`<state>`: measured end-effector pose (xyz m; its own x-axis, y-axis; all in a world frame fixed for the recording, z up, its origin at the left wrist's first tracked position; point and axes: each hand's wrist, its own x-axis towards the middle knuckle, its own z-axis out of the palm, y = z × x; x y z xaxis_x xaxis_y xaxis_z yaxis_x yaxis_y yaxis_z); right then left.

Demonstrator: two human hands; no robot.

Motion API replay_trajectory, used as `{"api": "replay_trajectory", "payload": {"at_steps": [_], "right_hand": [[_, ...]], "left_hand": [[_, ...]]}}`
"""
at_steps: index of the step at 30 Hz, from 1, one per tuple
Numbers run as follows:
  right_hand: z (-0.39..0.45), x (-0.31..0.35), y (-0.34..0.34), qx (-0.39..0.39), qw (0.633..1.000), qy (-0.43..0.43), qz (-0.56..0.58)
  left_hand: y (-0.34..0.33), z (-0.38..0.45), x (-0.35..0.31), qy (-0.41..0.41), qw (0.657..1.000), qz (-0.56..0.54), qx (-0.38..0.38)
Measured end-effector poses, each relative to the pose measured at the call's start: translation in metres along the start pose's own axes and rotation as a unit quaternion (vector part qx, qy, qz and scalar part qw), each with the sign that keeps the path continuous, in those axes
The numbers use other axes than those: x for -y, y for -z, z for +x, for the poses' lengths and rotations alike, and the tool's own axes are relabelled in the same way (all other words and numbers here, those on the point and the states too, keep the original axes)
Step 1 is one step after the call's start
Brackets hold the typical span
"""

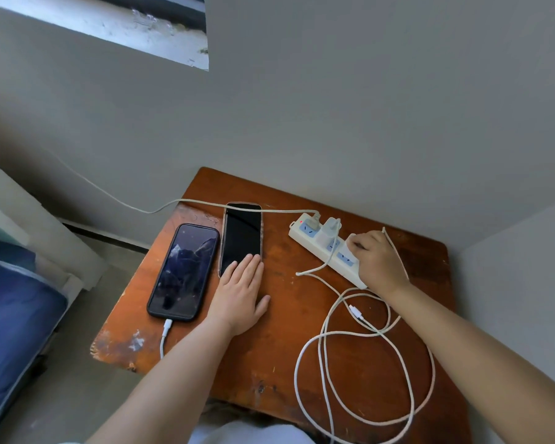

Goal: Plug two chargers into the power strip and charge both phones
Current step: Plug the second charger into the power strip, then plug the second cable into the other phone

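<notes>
A white power strip [305, 236] lies at the back right of the wooden table [269, 347]. One white charger [329, 229] is plugged into it. My right hand [377, 261] is shut on a second white charger [346, 249] at a socket of the strip. Its white cable [362, 363] lies coiled on the table with the free connector [355, 311] loose. Two phones lie side by side at the left: the left phone [183, 270] has a cable connector [167, 326] in its bottom. My left hand [241, 296] rests flat, fingertips on the lower end of the right phone [241, 237].
The strip's own grey cord [135, 206] runs left off the table along the wall. Grey walls close in behind and to the right. A blue bed [10, 315] stands at the left, beyond the table's worn front-left corner [109, 344].
</notes>
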<state>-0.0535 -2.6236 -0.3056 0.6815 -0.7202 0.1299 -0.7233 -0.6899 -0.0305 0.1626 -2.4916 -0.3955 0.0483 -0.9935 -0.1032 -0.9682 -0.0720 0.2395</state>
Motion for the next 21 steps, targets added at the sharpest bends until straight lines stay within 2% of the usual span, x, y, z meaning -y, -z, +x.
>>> {"api": "replay_trajectory", "payload": {"at_steps": [6, 10, 12, 14, 16, 19, 21], "right_hand": [[0.001, 0.005, 0.005, 0.039, 0.998, -0.049, 0.011], [0.002, 0.004, 0.006, 0.088, 0.995, -0.05, -0.012], [-0.001, 0.011, 0.015, 0.074, 0.996, -0.04, 0.0], [-0.017, 0.019, 0.02, 0.006, 0.999, -0.03, 0.017], [-0.044, 0.026, 0.016, -0.065, 0.994, -0.064, 0.057], [-0.088, 0.034, -0.003, -0.053, 0.981, -0.156, 0.1], [-0.108, 0.037, -0.017, -0.016, 0.968, -0.234, 0.095]], "left_hand": [[0.013, 0.005, -0.002, -0.014, 0.998, 0.026, 0.048], [0.037, 0.017, 0.009, -0.103, 0.989, 0.068, 0.082], [0.05, 0.027, 0.018, -0.162, 0.978, 0.088, 0.097], [0.063, 0.04, 0.025, -0.225, 0.954, 0.141, 0.139], [0.074, 0.054, 0.028, -0.275, 0.918, 0.213, 0.19], [0.084, 0.067, 0.024, -0.317, 0.865, 0.301, 0.245], [0.087, 0.069, 0.021, -0.334, 0.832, 0.356, 0.263]]}}
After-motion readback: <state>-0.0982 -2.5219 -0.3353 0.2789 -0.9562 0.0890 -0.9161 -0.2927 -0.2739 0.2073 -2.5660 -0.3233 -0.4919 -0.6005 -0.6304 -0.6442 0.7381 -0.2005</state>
